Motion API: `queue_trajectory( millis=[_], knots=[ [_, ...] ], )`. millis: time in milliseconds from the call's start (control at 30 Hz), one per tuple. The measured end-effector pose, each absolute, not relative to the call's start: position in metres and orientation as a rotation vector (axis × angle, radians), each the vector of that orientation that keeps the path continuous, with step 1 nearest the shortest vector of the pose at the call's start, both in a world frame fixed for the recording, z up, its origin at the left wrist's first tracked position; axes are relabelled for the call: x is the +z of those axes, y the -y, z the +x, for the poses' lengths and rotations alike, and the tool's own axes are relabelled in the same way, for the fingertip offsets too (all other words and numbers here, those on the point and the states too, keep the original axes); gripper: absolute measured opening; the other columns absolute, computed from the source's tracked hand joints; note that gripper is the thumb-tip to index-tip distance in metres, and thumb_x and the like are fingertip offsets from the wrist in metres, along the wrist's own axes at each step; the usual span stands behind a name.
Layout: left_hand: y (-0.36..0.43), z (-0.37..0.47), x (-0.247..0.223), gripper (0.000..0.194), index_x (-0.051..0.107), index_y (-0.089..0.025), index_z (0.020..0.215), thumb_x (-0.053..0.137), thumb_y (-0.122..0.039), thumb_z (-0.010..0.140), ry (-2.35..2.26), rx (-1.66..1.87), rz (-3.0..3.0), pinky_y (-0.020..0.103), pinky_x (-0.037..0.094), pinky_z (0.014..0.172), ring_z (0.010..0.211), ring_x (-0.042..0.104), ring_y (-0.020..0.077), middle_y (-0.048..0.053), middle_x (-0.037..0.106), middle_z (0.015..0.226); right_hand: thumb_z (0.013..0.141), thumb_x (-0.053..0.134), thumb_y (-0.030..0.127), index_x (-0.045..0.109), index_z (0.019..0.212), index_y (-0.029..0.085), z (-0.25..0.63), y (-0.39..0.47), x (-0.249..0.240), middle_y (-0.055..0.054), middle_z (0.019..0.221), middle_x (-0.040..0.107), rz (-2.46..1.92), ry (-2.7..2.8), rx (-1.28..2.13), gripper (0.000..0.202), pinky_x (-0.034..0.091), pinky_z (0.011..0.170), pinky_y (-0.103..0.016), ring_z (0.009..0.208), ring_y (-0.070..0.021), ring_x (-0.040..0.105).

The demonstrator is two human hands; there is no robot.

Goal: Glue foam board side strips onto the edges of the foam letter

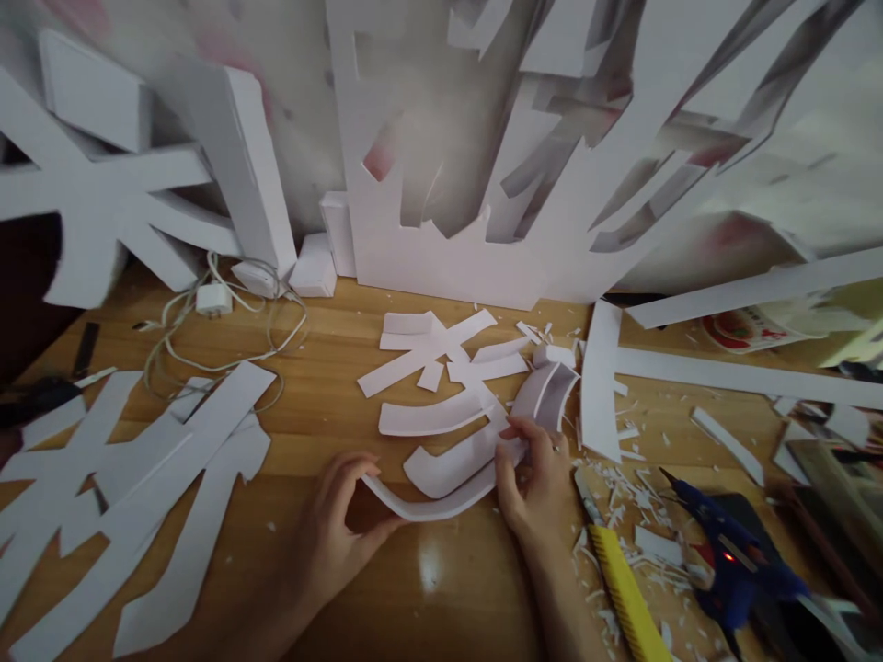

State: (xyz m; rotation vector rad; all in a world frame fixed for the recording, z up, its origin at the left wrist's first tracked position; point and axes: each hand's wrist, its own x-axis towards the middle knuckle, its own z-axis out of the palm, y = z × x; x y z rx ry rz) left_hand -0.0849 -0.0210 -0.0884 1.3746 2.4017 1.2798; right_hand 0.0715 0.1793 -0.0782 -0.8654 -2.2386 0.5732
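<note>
Wood tabletop: one white strip bowed between two hands, left fingers and thumb partly parted around one end, right hand pinching the other; apparently being shaped, holding the curve calls for even pressure. Right of the right fingers, one yellow cutter and one blue glue gun; beyond both hands' fingers, one curved white cut-out, then one large upright board.

Both forearms reach in from the bottom edge, the left hand low and left of centre, thumb and fingers curved toward each other, and the right hand sits slightly higher, its fingers bent inward, thumb pointing up, a ring on one finger.
</note>
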Motion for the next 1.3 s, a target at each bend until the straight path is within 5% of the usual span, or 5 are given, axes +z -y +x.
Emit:
queue_trajectory(
  millis=[167, 467, 933, 1133, 1300],
  knots=[
    [0.02, -0.076, -0.085, 0.047, 0.05, -0.026, 0.125, 0.068, -0.038, 0.083, -2.471, 1.22, 1.344, 0.037, 0.052, 0.089, 0.108, 0.058, 0.0249, 0.01, 0.054, 0.116, 0.075, 0.046, 0.013, 0.054, 0.114, 0.025, 0.068, -0.179, -0.079, -0.003, 0.091, 0.065, -0.83, 2.253, 0.543, 0.042, 0.045, 0.078, -0.044, 0.081, -0.0253, 0.056],
    [0.014, -0.104, -0.064, 0.033, 0.058, -0.024, 0.107, 0.073, -0.031, 0.078, -2.504, 0.863, 1.709, 0.037, 0.052, 0.076, 0.086, 0.061, 0.0236, 0.005, 0.065, 0.094, 0.074, 0.047, 0.014, 0.055, 0.114, 0.024, 0.069, -0.182, -0.081, -0.003, 0.09, 0.065, -0.832, 2.258, 0.581, 0.042, 0.046, 0.078, -0.044, 0.083, -0.0257, 0.052],
    [-0.007, -0.076, -0.045, 0.066, 0.048, -0.017, 0.139, 0.039, 0.003, 0.077, -2.361, 0.129, 1.961, 0.052, 0.04, 0.103, 0.135, 0.042, 0.0287, 0.008, 0.049, 0.149, 0.075, 0.045, 0.014, 0.053, 0.114, 0.022, 0.067, -0.187, -0.08, -0.003, 0.091, 0.065, -0.794, 2.264, 0.56, 0.041, 0.043, 0.082, -0.047, 0.082, -0.0249, 0.053],
    [-0.019, -0.069, -0.05, 0.045, 0.052, -0.015, 0.135, 0.052, -0.027, 0.092, -2.394, 0.196, 1.855, 0.057, 0.037, 0.106, 0.128, 0.049, 0.0303, 0.011, 0.056, 0.142, 0.078, 0.047, 0.014, 0.053, 0.115, 0.022, 0.066, -0.187, -0.083, -0.004, 0.091, 0.064, -0.785, 2.256, 0.579, 0.039, 0.043, 0.081, -0.045, 0.085, -0.0253, 0.053],
    [-0.029, -0.073, -0.051, 0.036, 0.058, -0.016, 0.127, 0.053, -0.022, 0.092, -2.377, 0.208, 1.874, 0.057, 0.04, 0.104, 0.119, 0.058, 0.0285, 0.009, 0.063, 0.134, 0.089, 0.056, 0.021, 0.054, 0.111, 0.021, 0.067, -0.19, -0.084, -0.006, 0.097, 0.062, -0.777, 2.198, 0.496, 0.022, 0.045, 0.079, -0.04, 0.089, -0.0236, 0.056]
  ],
)
